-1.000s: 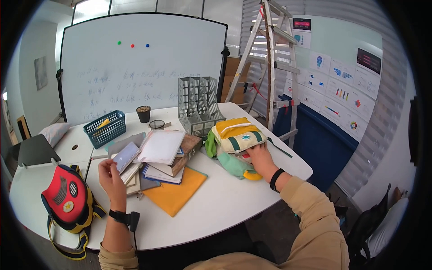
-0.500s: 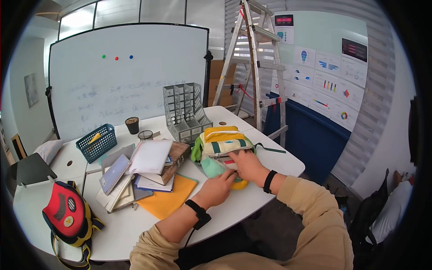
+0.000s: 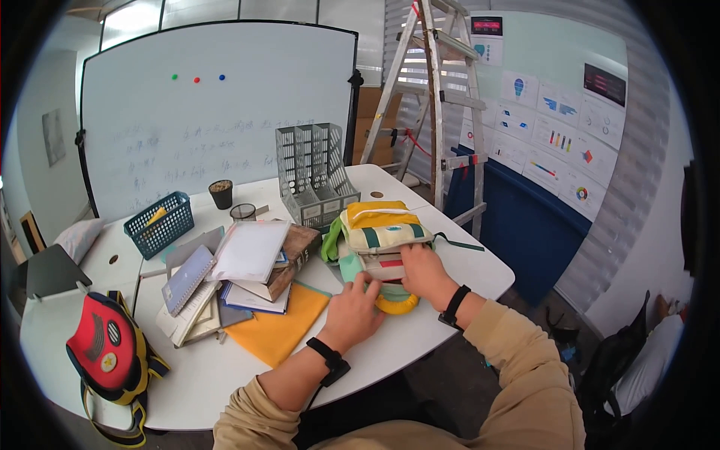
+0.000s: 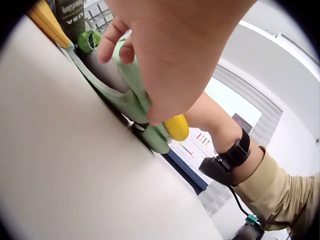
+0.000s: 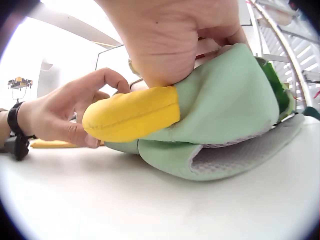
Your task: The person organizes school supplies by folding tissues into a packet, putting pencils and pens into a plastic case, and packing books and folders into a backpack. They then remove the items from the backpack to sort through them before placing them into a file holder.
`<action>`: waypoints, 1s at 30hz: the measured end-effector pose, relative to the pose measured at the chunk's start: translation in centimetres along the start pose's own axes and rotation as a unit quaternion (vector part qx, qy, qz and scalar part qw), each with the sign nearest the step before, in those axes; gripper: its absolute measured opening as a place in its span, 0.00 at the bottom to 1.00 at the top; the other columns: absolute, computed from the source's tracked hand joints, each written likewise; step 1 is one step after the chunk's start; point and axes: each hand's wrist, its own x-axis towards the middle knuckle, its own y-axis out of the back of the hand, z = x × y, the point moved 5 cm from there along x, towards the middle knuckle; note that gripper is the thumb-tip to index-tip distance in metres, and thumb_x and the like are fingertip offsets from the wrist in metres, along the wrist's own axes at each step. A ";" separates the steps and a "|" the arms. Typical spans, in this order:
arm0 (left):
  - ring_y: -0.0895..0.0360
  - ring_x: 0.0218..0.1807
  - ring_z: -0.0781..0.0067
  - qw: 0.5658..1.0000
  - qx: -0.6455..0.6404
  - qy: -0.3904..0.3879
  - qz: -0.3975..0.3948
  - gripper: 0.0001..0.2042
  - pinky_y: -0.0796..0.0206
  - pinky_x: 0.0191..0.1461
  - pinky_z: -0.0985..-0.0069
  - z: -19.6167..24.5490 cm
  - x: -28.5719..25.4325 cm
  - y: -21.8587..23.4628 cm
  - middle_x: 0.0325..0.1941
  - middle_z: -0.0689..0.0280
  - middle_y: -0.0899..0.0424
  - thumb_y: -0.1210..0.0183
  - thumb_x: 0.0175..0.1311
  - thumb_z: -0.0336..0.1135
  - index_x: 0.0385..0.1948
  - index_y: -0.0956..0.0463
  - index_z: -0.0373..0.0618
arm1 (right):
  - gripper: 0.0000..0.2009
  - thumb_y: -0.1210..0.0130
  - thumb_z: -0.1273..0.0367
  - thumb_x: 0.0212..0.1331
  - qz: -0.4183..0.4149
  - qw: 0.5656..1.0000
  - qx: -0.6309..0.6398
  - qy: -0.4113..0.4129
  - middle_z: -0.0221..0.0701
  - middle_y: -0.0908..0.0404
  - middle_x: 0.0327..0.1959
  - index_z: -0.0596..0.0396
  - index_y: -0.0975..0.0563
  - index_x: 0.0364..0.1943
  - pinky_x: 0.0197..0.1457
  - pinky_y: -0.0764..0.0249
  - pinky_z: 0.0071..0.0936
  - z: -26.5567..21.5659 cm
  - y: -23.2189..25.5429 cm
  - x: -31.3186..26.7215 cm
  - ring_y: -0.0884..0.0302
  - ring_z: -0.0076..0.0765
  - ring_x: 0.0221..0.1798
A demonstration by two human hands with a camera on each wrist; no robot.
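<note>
A small backpack [image 3: 386, 238] in yellow, cream and mint green lies on the white table, its opening turned toward me. My left hand [image 3: 352, 315] holds the left side of the opening with curled fingers. On the opposite side, my right hand [image 3: 427, 274] grips the edge, its fingertips hidden inside under the flap. Between the hands a padded yellow handle [image 5: 132, 115] sticks out, close under my right palm in the right wrist view. The mint panel [image 5: 225, 100] bulges beside it. A red and beige strip shows within the gap.
Left of the backpack, a spiral notebook [image 3: 187, 279] tops a pile of books and papers [image 3: 251, 255] beside an orange folder [image 3: 289, 322]. Behind stand a grey file rack [image 3: 319, 180], a blue basket [image 3: 159, 225] and a small pot [image 3: 221, 195]. A red backpack [image 3: 105, 345] sits far left.
My left hand has left the spiral notebook on the pile and come right to the mint and yellow backpack. The backpack's opening shows wider now, with my right hand still at it.
</note>
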 end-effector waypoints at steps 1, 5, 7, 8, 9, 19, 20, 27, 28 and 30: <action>0.10 0.54 0.48 1.000 0.019 0.024 0.002 0.30 0.15 0.48 0.51 -0.5 -0.1 0.1 0.65 0.57 0.21 0.22 0.62 0.44 0.67 0.22 0.54 | 0.42 0.19 0.66 0.49 -0.004 1.000 0.000 0.013 0.61 0.18 0.61 0.68 0.28 0.69 0.65 0.11 0.49 -0.1 -0.4 -0.5 0.13 0.68 0.61; 0.10 0.53 0.47 0.994 0.034 0.085 -0.060 0.31 0.15 0.49 0.50 -3.2 -0.8 -1.4 0.57 0.55 0.17 0.21 0.63 0.49 0.66 0.22 0.52 | 0.43 0.20 0.64 0.53 -0.008 0.999 0.006 0.038 0.64 0.20 0.63 0.69 0.29 0.72 0.71 0.15 0.50 -0.2 -0.9 -1.6 0.16 0.68 0.66; 0.11 0.53 0.47 0.994 0.028 0.087 -0.062 0.29 0.15 0.49 0.51 -3.4 -1.3 -2.0 0.54 0.55 0.16 0.22 0.63 0.50 0.64 0.20 0.52 | 0.44 0.20 0.63 0.53 -0.026 0.999 0.006 0.030 0.63 0.21 0.63 0.69 0.30 0.72 0.69 0.14 0.50 -0.3 -0.6 -1.5 0.16 0.68 0.66; 0.11 0.54 0.47 0.995 0.025 0.081 -0.056 0.28 0.15 0.49 0.51 -3.2 -1.2 -2.1 0.53 0.56 0.16 0.22 0.64 0.50 0.62 0.19 0.51 | 0.44 0.20 0.63 0.53 -0.033 0.999 0.007 0.024 0.63 0.21 0.63 0.68 0.30 0.72 0.68 0.14 0.50 -0.2 -0.2 -1.3 0.16 0.68 0.66; 0.11 0.54 0.47 0.996 0.022 0.075 -0.050 0.27 0.15 0.49 0.51 -3.0 -1.2 -2.2 0.51 0.56 0.16 0.22 0.64 0.50 0.61 0.19 0.51 | 0.44 0.20 0.63 0.53 -0.031 0.999 0.010 0.021 0.63 0.20 0.63 0.68 0.30 0.72 0.67 0.13 0.50 -0.3 0.3 -1.1 0.15 0.68 0.65; 0.21 0.66 0.48 0.988 -0.014 -0.157 0.001 0.30 0.25 0.70 0.50 1.1 -1.0 -5.0 0.68 0.54 0.19 0.28 0.70 0.44 0.74 0.21 0.56 | 0.44 0.23 0.63 0.53 0.050 0.997 0.041 0.048 0.62 0.22 0.61 0.70 0.32 0.73 0.65 0.13 0.52 -2.7 2.2 -0.1 0.16 0.69 0.63; 0.21 0.66 0.47 0.989 -0.024 -0.143 -0.014 0.30 0.25 0.70 0.50 1.0 -1.1 -5.1 0.70 0.55 0.19 0.28 0.70 0.44 0.75 0.21 0.56 | 0.44 0.24 0.63 0.53 0.060 0.996 0.045 0.051 0.62 0.22 0.62 0.70 0.33 0.73 0.65 0.13 0.53 -3.0 2.6 0.0 0.16 0.69 0.63; 0.22 0.71 0.43 0.996 -0.043 -0.079 -0.010 0.27 0.27 0.73 0.48 -1.8 -0.5 -6.2 0.72 0.56 0.17 0.28 0.71 0.44 0.72 0.19 0.55 | 0.43 0.25 0.61 0.52 0.163 0.981 0.068 0.076 0.56 0.22 0.62 0.68 0.31 0.71 0.69 0.19 0.53 -4.2 5.6 -0.9 0.19 0.66 0.65; 0.22 0.72 0.42 0.996 -0.042 -0.078 -0.001 0.27 0.27 0.74 0.47 -2.2 -0.4 -6.2 0.71 0.55 0.16 0.28 0.71 0.44 0.71 0.19 0.54 | 0.43 0.25 0.60 0.52 0.187 0.976 0.067 0.089 0.54 0.22 0.62 0.68 0.30 0.71 0.71 0.21 0.53 -4.5 6.0 -1.3 0.20 0.65 0.65; 0.21 0.73 0.40 0.995 -0.070 -0.065 0.006 0.24 0.28 0.75 0.47 -2.9 -0.3 -6.4 0.70 0.53 0.15 0.28 0.71 0.43 0.66 0.16 0.50 | 0.46 0.22 0.59 0.50 0.198 0.971 0.082 0.106 0.55 0.22 0.65 0.66 0.30 0.73 0.72 0.23 0.55 -5.3 7.1 -1.9 0.21 0.66 0.67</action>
